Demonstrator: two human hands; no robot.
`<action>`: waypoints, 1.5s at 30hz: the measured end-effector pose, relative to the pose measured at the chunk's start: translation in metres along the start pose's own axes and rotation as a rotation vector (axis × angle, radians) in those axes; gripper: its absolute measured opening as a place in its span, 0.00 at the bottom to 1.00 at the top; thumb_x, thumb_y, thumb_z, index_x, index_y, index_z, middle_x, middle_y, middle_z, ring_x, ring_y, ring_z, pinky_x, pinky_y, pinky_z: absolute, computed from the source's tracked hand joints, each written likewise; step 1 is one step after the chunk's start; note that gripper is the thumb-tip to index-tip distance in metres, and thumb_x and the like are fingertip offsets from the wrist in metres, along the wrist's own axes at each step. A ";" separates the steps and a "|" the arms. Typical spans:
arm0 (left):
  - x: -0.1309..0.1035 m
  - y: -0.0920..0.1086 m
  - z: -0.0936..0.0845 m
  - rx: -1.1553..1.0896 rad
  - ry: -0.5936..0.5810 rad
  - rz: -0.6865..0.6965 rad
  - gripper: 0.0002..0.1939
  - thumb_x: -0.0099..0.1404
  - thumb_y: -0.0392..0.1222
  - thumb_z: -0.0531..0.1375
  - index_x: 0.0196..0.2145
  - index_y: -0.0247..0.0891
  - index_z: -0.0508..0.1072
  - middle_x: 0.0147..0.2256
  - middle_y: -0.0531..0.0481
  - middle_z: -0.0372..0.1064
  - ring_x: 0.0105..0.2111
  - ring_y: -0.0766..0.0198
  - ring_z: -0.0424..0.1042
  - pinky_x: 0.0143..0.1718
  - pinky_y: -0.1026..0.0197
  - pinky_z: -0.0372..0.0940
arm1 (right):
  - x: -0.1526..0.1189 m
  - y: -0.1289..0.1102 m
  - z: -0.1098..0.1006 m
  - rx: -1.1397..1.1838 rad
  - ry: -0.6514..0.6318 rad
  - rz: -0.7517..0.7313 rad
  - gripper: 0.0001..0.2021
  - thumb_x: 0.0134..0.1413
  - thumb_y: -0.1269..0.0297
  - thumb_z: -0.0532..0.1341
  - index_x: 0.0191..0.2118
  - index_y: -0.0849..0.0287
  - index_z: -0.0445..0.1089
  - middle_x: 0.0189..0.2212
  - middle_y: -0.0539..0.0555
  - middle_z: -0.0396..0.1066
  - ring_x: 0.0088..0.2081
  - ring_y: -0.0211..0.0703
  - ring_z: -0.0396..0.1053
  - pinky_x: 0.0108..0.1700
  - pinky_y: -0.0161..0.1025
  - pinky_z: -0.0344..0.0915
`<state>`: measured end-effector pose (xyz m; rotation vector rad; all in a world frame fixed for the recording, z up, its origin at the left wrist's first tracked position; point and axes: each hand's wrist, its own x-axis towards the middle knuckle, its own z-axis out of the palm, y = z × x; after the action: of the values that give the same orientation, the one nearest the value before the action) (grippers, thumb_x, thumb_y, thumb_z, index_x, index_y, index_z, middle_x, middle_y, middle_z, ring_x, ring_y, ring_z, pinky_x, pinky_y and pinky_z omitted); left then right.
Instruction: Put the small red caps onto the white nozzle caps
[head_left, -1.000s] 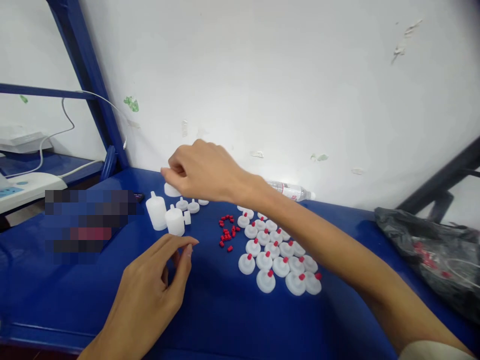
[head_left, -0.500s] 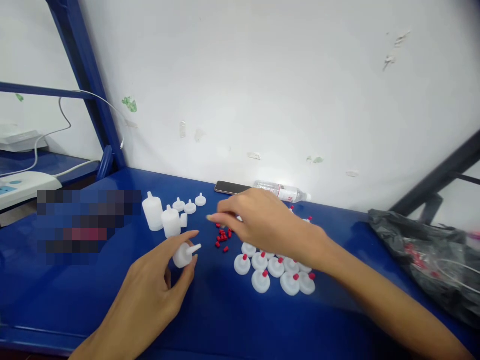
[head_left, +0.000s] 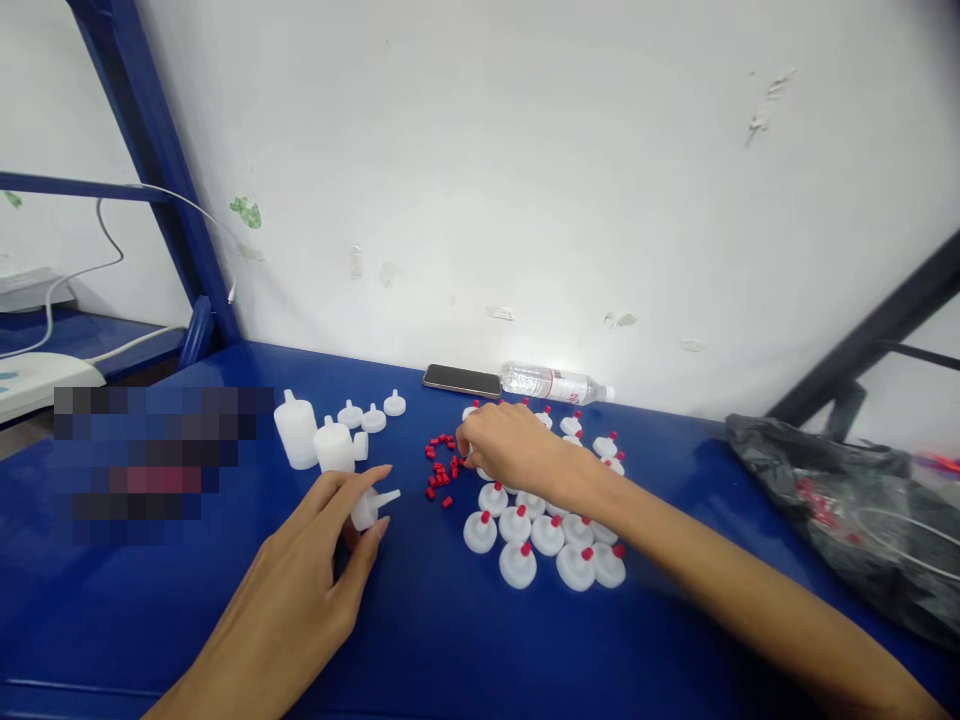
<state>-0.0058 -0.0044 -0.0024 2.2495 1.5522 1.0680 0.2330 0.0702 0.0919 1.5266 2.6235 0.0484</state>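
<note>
My left hand [head_left: 330, 540] pinches a white plastic nozzle cap [head_left: 365, 510] between thumb and fingers, its narrow spout pointing right. Small red tip caps [head_left: 440, 475] lie loose on the blue table [head_left: 420, 620]. At the right side of that pile, my right hand [head_left: 510, 445] reaches down with its fingers drawn together; whatever is between the fingertips is hidden. Under and around the right wrist stand several white nozzle caps with red tips [head_left: 517, 567]. Beyond my left hand are stacked white nozzle caps [head_left: 296, 435] and a few single bare ones [head_left: 373, 418].
A phone [head_left: 461, 380] and a clear plastic bottle [head_left: 555, 383] lie along the wall [head_left: 480, 200]. A black plastic bag [head_left: 840, 530] rests at the right. Blue frame posts [head_left: 142, 130] and a white power strip [head_left: 45, 380] are at the left.
My right hand has moved down and slightly right, from above the red tip caps to the pile's right side. The left hand still holds the nozzle cap. The view has shifted slightly.
</note>
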 end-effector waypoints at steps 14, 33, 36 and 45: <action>0.002 0.001 0.000 -0.040 0.068 0.046 0.20 0.73 0.55 0.60 0.58 0.51 0.76 0.30 0.60 0.75 0.15 0.70 0.62 0.19 0.65 0.63 | -0.021 -0.002 -0.011 0.076 0.101 -0.198 0.07 0.66 0.72 0.63 0.37 0.57 0.78 0.28 0.48 0.74 0.29 0.37 0.64 0.31 0.39 0.47; 0.003 0.004 0.000 -0.035 0.005 0.053 0.20 0.74 0.55 0.59 0.59 0.50 0.76 0.32 0.59 0.77 0.18 0.68 0.66 0.21 0.64 0.64 | -0.030 -0.038 -0.024 0.171 0.044 -0.283 0.08 0.76 0.63 0.59 0.45 0.57 0.76 0.39 0.51 0.79 0.40 0.43 0.74 0.34 0.39 0.54; 0.003 0.004 0.000 -0.045 0.013 0.057 0.19 0.74 0.56 0.59 0.58 0.50 0.77 0.35 0.58 0.78 0.19 0.68 0.68 0.22 0.64 0.64 | -0.031 -0.037 -0.028 0.183 0.042 -0.289 0.08 0.76 0.63 0.59 0.46 0.58 0.75 0.38 0.50 0.78 0.36 0.41 0.71 0.32 0.39 0.52; -0.001 0.011 -0.007 -0.110 0.071 0.140 0.16 0.77 0.49 0.58 0.59 0.51 0.72 0.52 0.54 0.78 0.24 0.72 0.73 0.26 0.67 0.68 | -0.032 -0.033 -0.029 0.339 0.135 -0.386 0.07 0.76 0.67 0.57 0.44 0.57 0.73 0.36 0.47 0.77 0.33 0.38 0.69 0.34 0.39 0.54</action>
<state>-0.0026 -0.0114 0.0076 2.2963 1.3430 1.2514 0.2169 0.0269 0.1201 1.0913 3.1126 -0.3531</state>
